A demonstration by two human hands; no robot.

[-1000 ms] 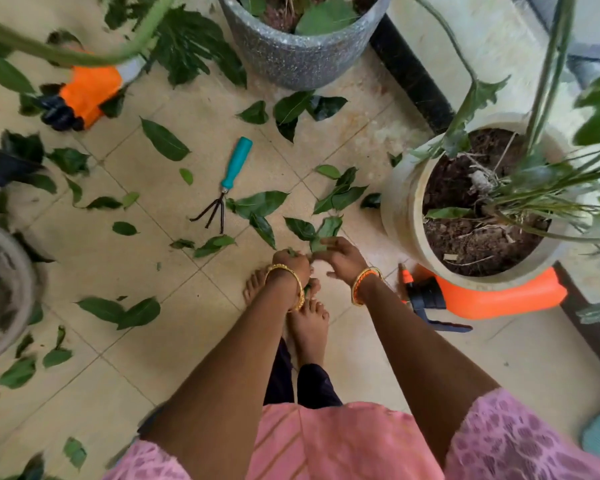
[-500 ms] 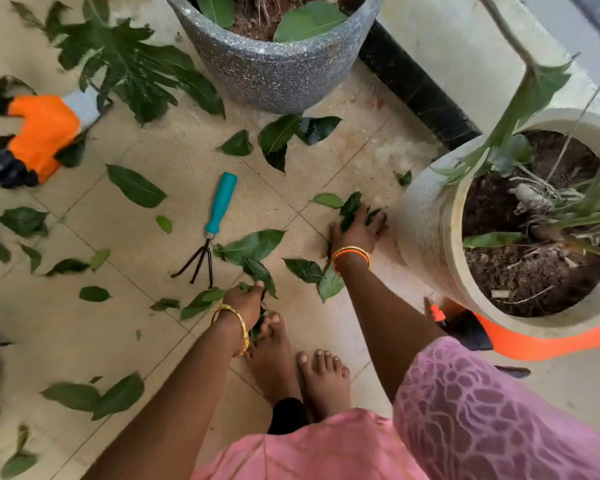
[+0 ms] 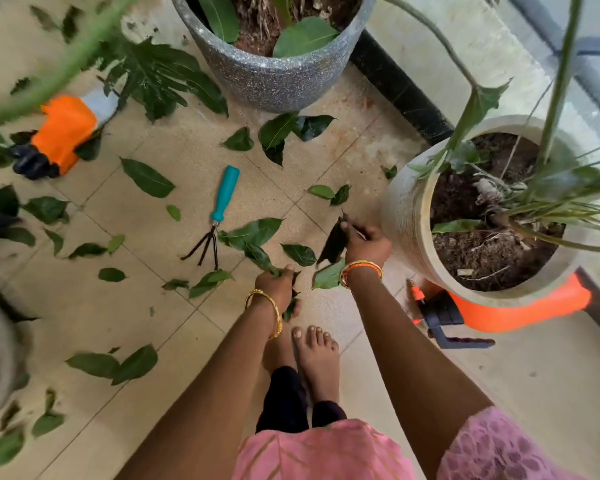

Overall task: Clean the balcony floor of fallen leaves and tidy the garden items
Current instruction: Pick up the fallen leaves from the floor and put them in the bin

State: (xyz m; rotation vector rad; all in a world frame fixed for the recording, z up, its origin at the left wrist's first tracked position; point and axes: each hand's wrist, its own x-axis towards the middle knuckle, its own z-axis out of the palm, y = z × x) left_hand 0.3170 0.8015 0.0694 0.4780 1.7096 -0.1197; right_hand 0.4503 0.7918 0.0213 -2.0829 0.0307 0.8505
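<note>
Head view: right hand (image 3: 366,243) has its grip pinched on dark leaves (image 3: 334,244) just beside the pale pot (image 3: 404,216); left hand (image 3: 277,285) clutches a bunch. Gather nearby floor leaves (image 3: 253,232) next, working outward past the hand rake (image 3: 219,211).

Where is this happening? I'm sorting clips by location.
Most likely a home balcony or patio garden: a tiled floor strewn with fallen leaves, a speckled grey planter, a cream pot of soil, and a teal hand rake.
</note>
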